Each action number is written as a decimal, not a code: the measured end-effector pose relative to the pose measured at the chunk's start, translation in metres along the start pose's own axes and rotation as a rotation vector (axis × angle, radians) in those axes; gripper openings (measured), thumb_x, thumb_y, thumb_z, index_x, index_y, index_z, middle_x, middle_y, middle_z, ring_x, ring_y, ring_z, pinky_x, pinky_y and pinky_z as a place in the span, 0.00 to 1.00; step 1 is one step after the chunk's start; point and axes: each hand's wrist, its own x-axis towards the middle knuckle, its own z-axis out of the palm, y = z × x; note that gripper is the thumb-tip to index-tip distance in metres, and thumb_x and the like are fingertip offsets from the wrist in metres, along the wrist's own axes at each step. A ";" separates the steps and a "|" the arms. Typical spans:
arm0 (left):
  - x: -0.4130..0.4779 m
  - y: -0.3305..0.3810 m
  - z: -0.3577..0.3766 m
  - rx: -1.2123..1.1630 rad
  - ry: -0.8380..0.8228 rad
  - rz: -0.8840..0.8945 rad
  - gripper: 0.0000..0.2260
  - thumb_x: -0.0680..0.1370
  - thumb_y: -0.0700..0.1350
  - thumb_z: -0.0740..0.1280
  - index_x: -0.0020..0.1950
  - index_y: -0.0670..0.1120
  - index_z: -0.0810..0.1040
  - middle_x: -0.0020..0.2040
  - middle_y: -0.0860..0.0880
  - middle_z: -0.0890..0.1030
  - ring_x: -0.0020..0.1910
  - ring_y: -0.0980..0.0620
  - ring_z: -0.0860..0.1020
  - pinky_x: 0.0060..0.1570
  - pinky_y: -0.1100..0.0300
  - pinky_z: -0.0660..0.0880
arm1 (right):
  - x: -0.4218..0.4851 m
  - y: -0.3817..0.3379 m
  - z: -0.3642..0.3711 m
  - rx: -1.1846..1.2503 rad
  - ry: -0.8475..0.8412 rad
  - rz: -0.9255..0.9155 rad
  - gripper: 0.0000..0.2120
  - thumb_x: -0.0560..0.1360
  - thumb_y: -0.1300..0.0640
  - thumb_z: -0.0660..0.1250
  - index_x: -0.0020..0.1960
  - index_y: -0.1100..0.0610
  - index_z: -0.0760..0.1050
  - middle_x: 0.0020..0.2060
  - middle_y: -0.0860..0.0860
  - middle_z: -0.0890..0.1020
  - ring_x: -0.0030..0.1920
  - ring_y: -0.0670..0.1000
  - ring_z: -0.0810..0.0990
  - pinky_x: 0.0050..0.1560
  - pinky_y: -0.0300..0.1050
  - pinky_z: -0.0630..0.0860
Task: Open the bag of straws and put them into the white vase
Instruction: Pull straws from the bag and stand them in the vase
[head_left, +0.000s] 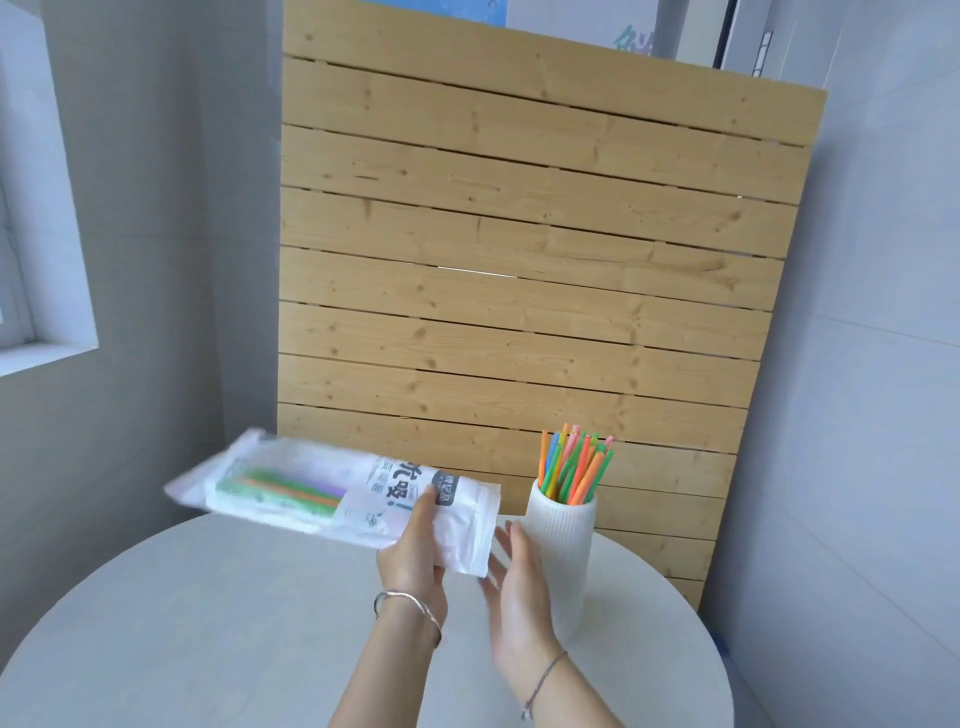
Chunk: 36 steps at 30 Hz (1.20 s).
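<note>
The left hand (413, 553) holds the bag of straws (332, 496) up in the air above the far part of the round surface (208, 623); its fingers (423, 506) are closed on the bag's right end, thumb on top, and the rest of the bag sticks out to the left, tipped a little and blurry; some green, orange and purple straws still show through the clear part. The right hand (519, 587) is just beside that end of the bag, not touching it, with its fingers spread wide and holding nothing. The white vase (561, 551) stands upright near the far right edge of the surface, just beside the right hand, with a bunch of bright straws (571, 467) already poking out of its top. The vase is tall and thin and the right hand is very close, so a bump could knock it over and spill them; the bag could also slip, since only one end is held.
</note>
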 end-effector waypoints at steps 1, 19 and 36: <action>-0.003 0.002 0.002 0.057 0.012 0.049 0.13 0.71 0.47 0.73 0.52 0.43 0.79 0.48 0.47 0.83 0.44 0.50 0.80 0.44 0.59 0.76 | 0.002 0.001 -0.001 0.148 -0.018 0.127 0.17 0.80 0.50 0.55 0.63 0.59 0.70 0.57 0.56 0.77 0.53 0.53 0.78 0.52 0.46 0.74; -0.010 0.008 0.001 0.167 -0.016 0.161 0.08 0.71 0.44 0.73 0.48 0.46 0.79 0.47 0.49 0.83 0.46 0.51 0.81 0.46 0.58 0.75 | -0.004 0.001 -0.012 -0.301 -0.012 -0.193 0.08 0.80 0.57 0.56 0.46 0.60 0.71 0.29 0.53 0.71 0.25 0.47 0.69 0.25 0.38 0.66; 0.009 -0.008 -0.006 -0.135 0.042 -0.136 0.14 0.74 0.43 0.71 0.58 0.42 0.77 0.48 0.49 0.81 0.43 0.54 0.79 0.42 0.62 0.75 | 0.009 -0.036 -0.029 -0.069 0.010 -0.321 0.05 0.74 0.56 0.68 0.49 0.55 0.77 0.27 0.49 0.73 0.22 0.46 0.65 0.22 0.38 0.61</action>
